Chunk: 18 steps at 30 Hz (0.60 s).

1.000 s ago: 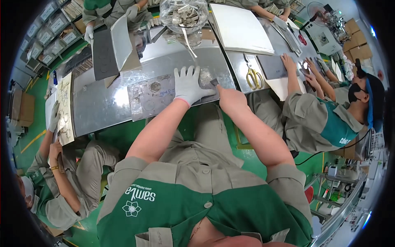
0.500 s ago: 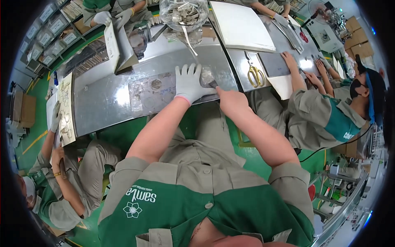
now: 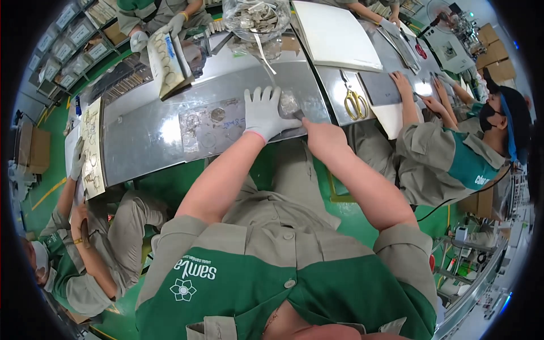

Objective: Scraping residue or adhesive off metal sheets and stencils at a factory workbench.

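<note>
The gloved left hand (image 3: 262, 117) lies splayed, gripping nothing, and could get nicked if the dark flat tool (image 3: 298, 114) clenched in the nearby right hand (image 3: 327, 139) slips.

A factory workshop: people (image 3: 442, 141) in matching green and grey uniforms (image 3: 328, 283) work around metal tabletops (image 3: 136, 136). A plastic bag (image 3: 258, 17) of grey scraps stands toward the left tabletop's far right corner; scissors (image 3: 356, 105) lie by the right one's near left corner. Beyond the far left corner are shelves (image 3: 73, 42) of labelled bins (image 3: 81, 33); beyond the far right, a machine (image 3: 450, 52) and cardboard boxes (image 3: 488, 52). Yellow lines (image 3: 49, 192) mark the green floor (image 3: 192, 182).
</note>
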{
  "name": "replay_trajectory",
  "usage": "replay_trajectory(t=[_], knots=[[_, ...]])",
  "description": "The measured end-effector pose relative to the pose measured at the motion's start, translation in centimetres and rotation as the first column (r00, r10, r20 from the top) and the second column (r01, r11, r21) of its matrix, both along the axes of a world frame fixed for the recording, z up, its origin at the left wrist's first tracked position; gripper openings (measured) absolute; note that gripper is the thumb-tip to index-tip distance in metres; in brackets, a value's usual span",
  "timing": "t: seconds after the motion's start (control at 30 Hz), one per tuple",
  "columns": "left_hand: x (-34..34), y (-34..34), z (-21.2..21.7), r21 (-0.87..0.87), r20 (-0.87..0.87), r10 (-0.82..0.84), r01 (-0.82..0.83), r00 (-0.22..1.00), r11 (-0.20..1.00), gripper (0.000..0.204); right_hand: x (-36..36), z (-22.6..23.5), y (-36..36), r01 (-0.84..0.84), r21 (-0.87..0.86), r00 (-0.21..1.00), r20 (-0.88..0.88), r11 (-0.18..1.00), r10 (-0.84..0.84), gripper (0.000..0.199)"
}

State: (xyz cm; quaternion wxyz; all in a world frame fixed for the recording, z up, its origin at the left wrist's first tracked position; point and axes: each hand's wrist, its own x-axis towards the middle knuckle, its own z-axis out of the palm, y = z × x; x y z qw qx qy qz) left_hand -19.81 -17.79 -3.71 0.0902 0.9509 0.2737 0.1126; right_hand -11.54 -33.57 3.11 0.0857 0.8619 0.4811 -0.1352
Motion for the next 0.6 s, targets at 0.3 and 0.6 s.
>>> replay_trajectory(t=[0.3,0.6], knots=[[0.4,0.0,0.1,-0.042,-0.024,0.0,-0.001,1.0,0.999,0.112,-0.4,-0.5,-0.3,0.055,-0.045,0.998,0.013,0.997,-0.054,0.041],[0.1,-0.6,-0.4,-0.021,0.013,0.009,-0.009,1.0,1.0,0.108,-0.5,-0.2,0.8,0.019,-0.015,1.0,0.021,1.0,-0.019,0.043]])
